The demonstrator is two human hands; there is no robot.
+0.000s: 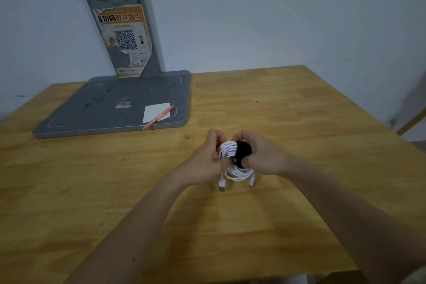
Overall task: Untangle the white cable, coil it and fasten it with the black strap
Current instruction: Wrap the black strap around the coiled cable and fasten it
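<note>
The white cable [228, 150] is bunched into a coil, held just above the wooden table [299, 122] near its middle. My left hand [207, 157] grips the coil's left side with curled fingers. A black strap [244, 148] wraps the coil's right part, and my right hand [260, 152] pinches it there. Loops of cable hang below the hands, with a USB plug [221, 188] and a second plug [251, 181] dangling toward the tabletop.
A grey scale-like platform [103, 110] with an upright post and QR poster [125, 39] stands at the back left. On it lie a white paper slip [154, 112] and an orange pen [159, 117]. A wall rises behind.
</note>
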